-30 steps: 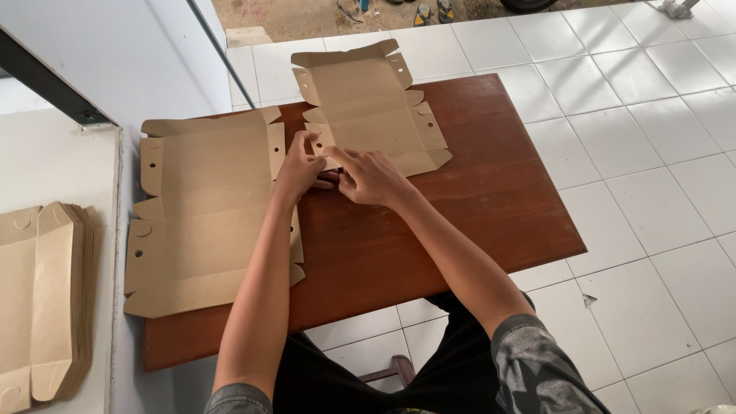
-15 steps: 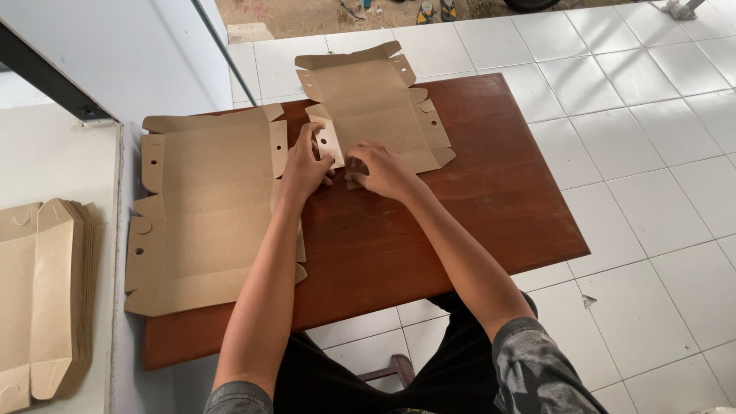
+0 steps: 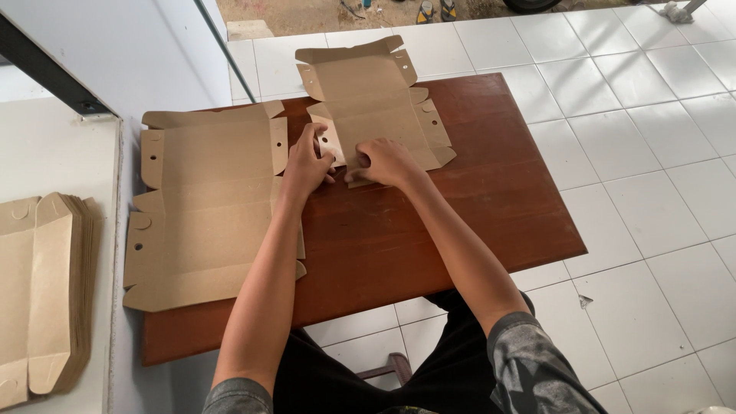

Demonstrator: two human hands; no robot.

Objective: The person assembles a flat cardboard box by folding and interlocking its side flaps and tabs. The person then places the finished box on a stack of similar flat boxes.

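A flat brown cardboard box blank (image 3: 376, 100) lies at the far middle of the wooden table (image 3: 475, 207). My left hand (image 3: 305, 162) pinches its near left side flap, which has a small round hole. My right hand (image 3: 387, 162) presses down on the blank's near edge, fingers curled on the cardboard. A second, larger unfolded blank (image 3: 207, 199) lies flat to the left, touching my left forearm.
A stack of folded brown cardboard pieces (image 3: 42, 291) sits on a white surface at the far left. White floor tiles (image 3: 652, 153) surround the table on the right. A dark metal bar (image 3: 46, 69) crosses the upper left.
Both hands have shifted slightly away from me along the blank's near edge, and my left hand has lifted the side flap with the hole.
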